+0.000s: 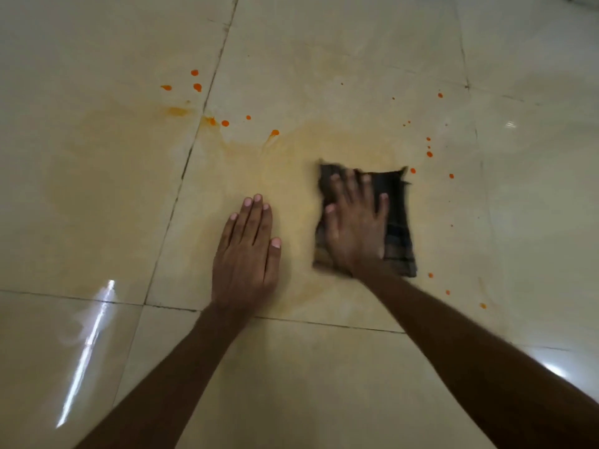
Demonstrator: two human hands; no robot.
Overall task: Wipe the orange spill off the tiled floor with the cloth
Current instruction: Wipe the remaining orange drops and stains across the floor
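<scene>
right hand point(355, 228) flat on dark cloth point(397, 228) over orange spill point(285, 176); left hand point(246, 251) flat, empty.

open tiled floor point(324, 59) all around, left hand point(246, 254) flat just beside cloth point(397, 222)

Glossy cream tiled floor point(324, 384), dark grout lines crossing it, w/ bright light glare at lower left & right edge. Directly on it: orange spill point(259, 176), mostly a thin yellowish smear across the middle tile & onto the tile left of it; brighter orange drops at upper left near the grout line, more small drops scattered along the right. Dark checked cloth point(397, 222), folded approx. square, lies flat on the smear's right part, edges blurred. Right hand point(356, 234) pressed flat on the cloth, fingers spread. Left hand point(246, 254) flat on the bare tile just beside the cloth, palm down, fingers together, on the smeared area.
</scene>
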